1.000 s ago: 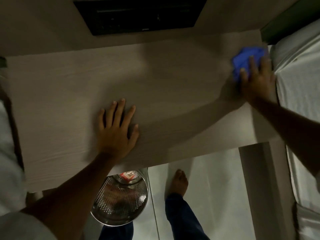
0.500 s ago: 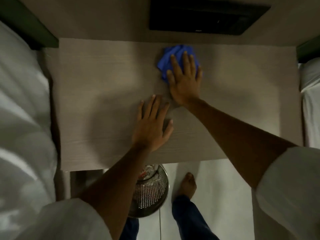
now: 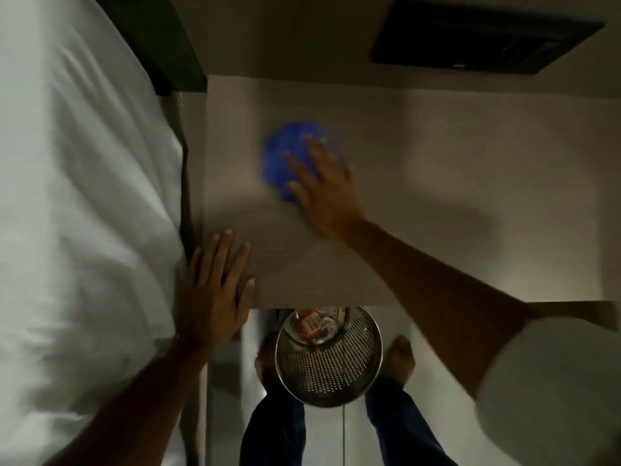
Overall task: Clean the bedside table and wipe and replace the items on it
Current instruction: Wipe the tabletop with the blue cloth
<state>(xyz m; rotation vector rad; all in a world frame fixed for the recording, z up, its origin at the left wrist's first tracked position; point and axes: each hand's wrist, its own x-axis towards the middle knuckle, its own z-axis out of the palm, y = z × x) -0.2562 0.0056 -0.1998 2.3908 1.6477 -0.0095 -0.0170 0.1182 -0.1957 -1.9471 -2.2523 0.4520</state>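
Note:
The light wooden bedside table (image 3: 420, 183) fills the middle of the head view, and no items stand on its top. My right hand (image 3: 327, 186) presses flat on a crumpled blue cloth (image 3: 285, 153) on the left half of the top; both are motion-blurred. My left hand (image 3: 215, 287) lies flat with fingers spread at the table's front left corner, partly on the edge of the white bed beside it.
A white bed (image 3: 84, 213) runs along the left side. A perforated metal waste bin (image 3: 329, 361) with a red wrapper inside stands on the floor under the table's front edge, between my bare feet. A black panel (image 3: 484, 35) is set in the wall behind.
My right hand has swept the blue cloth from the right edge across to the left half of the table. My left hand has slid from the middle to the front left corner.

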